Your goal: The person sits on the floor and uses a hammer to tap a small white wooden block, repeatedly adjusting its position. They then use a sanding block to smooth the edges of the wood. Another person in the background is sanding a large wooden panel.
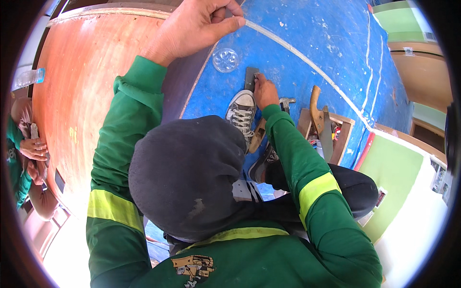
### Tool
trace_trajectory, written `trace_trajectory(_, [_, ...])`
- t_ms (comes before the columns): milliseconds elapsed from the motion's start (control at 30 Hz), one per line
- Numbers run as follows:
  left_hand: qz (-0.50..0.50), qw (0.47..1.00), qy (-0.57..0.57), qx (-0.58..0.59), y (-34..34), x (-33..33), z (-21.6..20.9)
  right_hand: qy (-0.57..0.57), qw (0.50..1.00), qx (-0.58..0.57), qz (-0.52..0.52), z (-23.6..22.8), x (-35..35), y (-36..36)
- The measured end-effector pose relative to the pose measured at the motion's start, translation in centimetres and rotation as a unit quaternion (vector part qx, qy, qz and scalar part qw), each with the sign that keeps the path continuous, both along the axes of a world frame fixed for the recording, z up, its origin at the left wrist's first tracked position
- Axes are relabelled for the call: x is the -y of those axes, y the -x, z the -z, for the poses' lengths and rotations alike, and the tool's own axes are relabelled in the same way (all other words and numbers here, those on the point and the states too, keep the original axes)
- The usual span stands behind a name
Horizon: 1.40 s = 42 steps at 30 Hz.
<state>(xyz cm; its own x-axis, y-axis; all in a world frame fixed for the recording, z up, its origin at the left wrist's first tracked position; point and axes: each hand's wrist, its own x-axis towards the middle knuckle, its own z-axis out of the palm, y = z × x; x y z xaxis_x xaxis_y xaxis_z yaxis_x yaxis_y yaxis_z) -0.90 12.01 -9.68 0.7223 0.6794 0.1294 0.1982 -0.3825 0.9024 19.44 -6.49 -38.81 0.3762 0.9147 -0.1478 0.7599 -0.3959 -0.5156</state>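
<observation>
Spreading across the far side, a blue floor (312,36) borders a broad brown wooden panel (86,72) on the left. A pale strip (307,60) crosses from far middle toward the right. On the right, a wooden box (342,141) and a saw (327,137) with a wooden handle show together. The left hand (201,21) is at the far middle, thumb and fingers bent together by the strip; I cannot tell whether they pinch it. Near the middle are a shoe (241,109) and, right of it, a wooden plane (258,137). Just beyond the shoe's toe lies a grey block (251,75); the right hand (265,92) sets bent fingers against its right side, clasping or merely pressing, I cannot tell. Left of the block sits a clear plastic disc (225,60).
</observation>
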Motion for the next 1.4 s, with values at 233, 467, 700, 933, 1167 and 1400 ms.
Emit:
trace_trajectory(233, [-0.005,1.0,0.002,-0.017,-0.3,-0.2,-0.2,0.041,0.999,0.015,-0.022,-0.5,2.3,0.8])
trace_trajectory(467, [-0.009,0.993,-0.094,-0.068,0.0,-0.2,0.4,-0.034,0.999,0.008,0.004,-0.3,-1.2,0.9])
trace_trajectory(700, [-0.013,0.997,-0.061,-0.048,-0.1,-0.6,0.3,0.023,0.999,0.038,0.004,-0.7,2.4,2.4])
trace_trajectory(933, [0.014,0.998,-0.066,-0.005,0.3,-0.9,1.5,0.029,0.998,0.059,0.003,0.1,2.3,1.9])
trace_trajectory(1167, [0.015,0.994,-0.109,0.01,0.4,-1.2,1.0,0.001,0.998,0.053,-0.024,0.3,-1.2,0.5])
trace_trajectory(1400, [0.025,0.999,-0.018,0.031,0.4,-0.8,0.1,-0.025,0.998,0.063,-0.005,1.2,0.9,0.7])
